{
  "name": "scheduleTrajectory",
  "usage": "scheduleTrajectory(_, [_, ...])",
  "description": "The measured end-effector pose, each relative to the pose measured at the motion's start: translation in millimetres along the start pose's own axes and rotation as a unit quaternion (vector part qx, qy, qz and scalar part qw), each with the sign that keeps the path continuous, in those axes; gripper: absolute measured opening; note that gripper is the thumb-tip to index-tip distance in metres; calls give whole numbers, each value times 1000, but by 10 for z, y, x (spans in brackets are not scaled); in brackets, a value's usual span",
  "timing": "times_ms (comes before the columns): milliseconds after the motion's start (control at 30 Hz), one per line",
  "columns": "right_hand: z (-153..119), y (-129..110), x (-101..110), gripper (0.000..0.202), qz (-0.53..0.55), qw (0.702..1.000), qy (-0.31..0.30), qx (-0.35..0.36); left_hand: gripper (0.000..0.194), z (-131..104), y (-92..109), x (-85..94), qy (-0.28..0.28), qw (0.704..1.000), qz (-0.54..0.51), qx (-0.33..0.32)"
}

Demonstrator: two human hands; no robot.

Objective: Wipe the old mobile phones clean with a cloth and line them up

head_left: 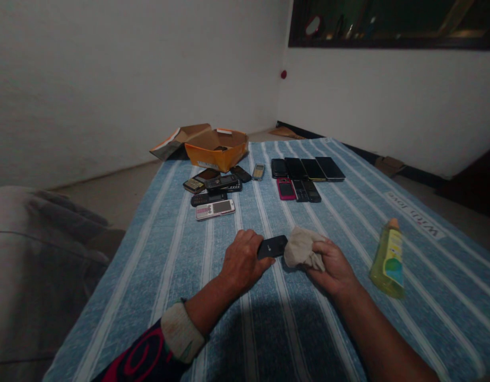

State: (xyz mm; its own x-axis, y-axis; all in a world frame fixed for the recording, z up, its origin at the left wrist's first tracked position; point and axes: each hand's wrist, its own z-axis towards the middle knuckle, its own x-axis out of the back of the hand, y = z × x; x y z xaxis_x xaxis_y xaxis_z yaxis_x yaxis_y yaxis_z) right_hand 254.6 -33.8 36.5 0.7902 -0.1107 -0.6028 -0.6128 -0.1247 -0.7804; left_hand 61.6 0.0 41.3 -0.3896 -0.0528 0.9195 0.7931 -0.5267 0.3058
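Phone (272, 246), small & dark, sits low over the blue striped cloth (268, 329), near the front-centre of the spread. L hand (242, 262) is closed round its near end, thumb on top. R hand (334, 265) is bunched on a beige rag (301, 249), which presses against the phone's far-right end. Both forearms come in from the bottom edge; L one has a red/black sleeve w/ pale cuff.

Just right of the R hand: yellow-green bottle (387, 260), orange cap, lying on the cloth, apart from the hand.

Further out, left of centre: loose pile of old keypad phones (213, 192), a white/pink one nearest. Right of centre: tidy group of dark phones (304, 175) in two rows, w/ a pink one at near left. One small silver handset lies between the groups.

Far end: orange cardboard box (215, 148), flaps open, at the cloth's edge. White walls behind.
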Motion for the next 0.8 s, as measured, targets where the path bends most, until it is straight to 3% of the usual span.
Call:
scheduleTrajectory(333, [38,-108,14,14,-16,994,81,69,27,-4,9,22,-13,1000,1,6])
scheduleTrajectory(633, [4,-115,78,26,-117,970,160,137,25,-27,-14,3,25,999,-19,-17])
scheduleTrajectory(733, [-31,-92,22,23,-231,944,149,181,26,-32,-25,-16,38,999,-26,-25])
scheduleTrajectory(800, [-48,-46,-21,21,-343,903,103,236,25,-31,-29,-25,46,998,-25,-32])
